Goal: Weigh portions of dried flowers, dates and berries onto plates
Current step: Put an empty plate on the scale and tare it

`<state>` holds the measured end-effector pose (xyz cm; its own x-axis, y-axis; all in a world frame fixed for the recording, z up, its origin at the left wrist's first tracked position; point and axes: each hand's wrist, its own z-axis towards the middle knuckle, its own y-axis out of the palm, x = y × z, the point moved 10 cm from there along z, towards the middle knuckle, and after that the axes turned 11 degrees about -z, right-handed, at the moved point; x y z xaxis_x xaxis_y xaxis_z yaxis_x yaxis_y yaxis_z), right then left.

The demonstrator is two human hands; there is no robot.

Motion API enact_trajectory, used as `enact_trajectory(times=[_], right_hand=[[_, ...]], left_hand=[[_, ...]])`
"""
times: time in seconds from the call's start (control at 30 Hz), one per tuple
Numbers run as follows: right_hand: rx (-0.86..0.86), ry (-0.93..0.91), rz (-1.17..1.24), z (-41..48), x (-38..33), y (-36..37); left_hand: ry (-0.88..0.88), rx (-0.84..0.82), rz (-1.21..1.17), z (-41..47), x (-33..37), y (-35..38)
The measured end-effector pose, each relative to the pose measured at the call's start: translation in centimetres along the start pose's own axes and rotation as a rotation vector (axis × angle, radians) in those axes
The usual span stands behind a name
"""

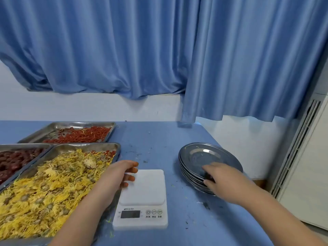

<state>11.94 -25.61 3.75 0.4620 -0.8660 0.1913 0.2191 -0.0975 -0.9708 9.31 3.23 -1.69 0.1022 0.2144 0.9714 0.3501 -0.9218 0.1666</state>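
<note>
A blue curtain (159,50) hangs in folds across the whole back of the room, over a white wall (88,107). Below it the blue tabletop (159,139) stretches away from the person, and a white louvred unit (305,166) stands on the floor past the tabletop's right edge.

On the left half of the tabletop there are three steel trays. The largest in view, the flower tray (88,146), runs along the near left side and is heaped with yellow dried flowers (44,192). Behind it, toward the far edge, the berry tray (74,123) holds a layer of red berries (85,134). Just beside the flower tray, cut off by the left edge of the view, the date tray (21,145) shows dark red dates (12,162).

A stack of steel plates (204,155) sits near the right edge of the tabletop. A white scale (142,197) stands between the flower tray and the stack, close to the near edge, its display (130,214) dark.

The left hand (119,173) reaches over the corner of the flower tray, fingers loosely spread and relaxed, their tips at the left edge of the scale's platform and holding nothing. The right hand (225,180) grasps the near rim of the stack, fingers laid over the top plate and thumb tucked at the rim's edge. I cannot tell how many plates it grips.

Small dark and green crumbs (205,205) dot the cloth around the scale.
</note>
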Motion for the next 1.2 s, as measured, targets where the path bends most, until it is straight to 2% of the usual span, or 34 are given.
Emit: enact_trajectory(times=[0.07, 0.23, 0.37, 0.43, 0.5, 0.6, 0.67, 0.77, 0.93, 1.1, 1.2], right_hand=[[0.043, -0.011, -0.107, 0.6, 0.0, -0.2], [0.195, -0.072, -0.091, 1.0, -1.2, -1.1], [0.292, -0.023, 0.047, 0.6, 0.0, -1.8], [0.337, 0.018, 0.149, 0.2, 0.6, -2.0], [0.454, 0.031, 0.145, -0.4, 0.5, -3.2], [0.765, -0.009, -0.003, -2.3, -1.0, -6.4], [0.945, -0.064, 0.01, -3.9, -3.0, -8.0], [1.081, -0.169, 0.086, -4.5, -7.7, -9.2], [1.085, -0.274, 0.1, -3.4, -14.6, -6.2], [1.028, -0.232, 0.034, -2.7, -15.2, -3.2], [0.921, -0.175, -0.03, -1.8, -14.9, -2.4]], left_hand=[[-0.011, 0.037, 0.064, 1.3, 0.4, -0.2], [-0.001, 0.097, 0.068, 2.8, 1.1, -1.4], [0.048, 0.097, -0.023, 2.8, 1.0, -2.8], [0.068, 0.045, -0.137, 2.8, 0.9, -2.8], [0.054, -0.021, -0.242, 2.9, 0.7, -2.6], [0.021, -0.038, -0.313, 2.8, 0.3, -2.8], [0.025, -0.013, -0.365, 2.7, 0.3, -3.2], [0.061, 0.036, -0.41, 2.4, 0.7, -4.0], [0.15, 0.151, -0.48, 1.3, 1.1, -5.4], [0.144, 0.186, -0.445, 1.7, 0.7, -5.8], [0.137, 0.204, -0.41, 1.9, 0.5, -6.1]])
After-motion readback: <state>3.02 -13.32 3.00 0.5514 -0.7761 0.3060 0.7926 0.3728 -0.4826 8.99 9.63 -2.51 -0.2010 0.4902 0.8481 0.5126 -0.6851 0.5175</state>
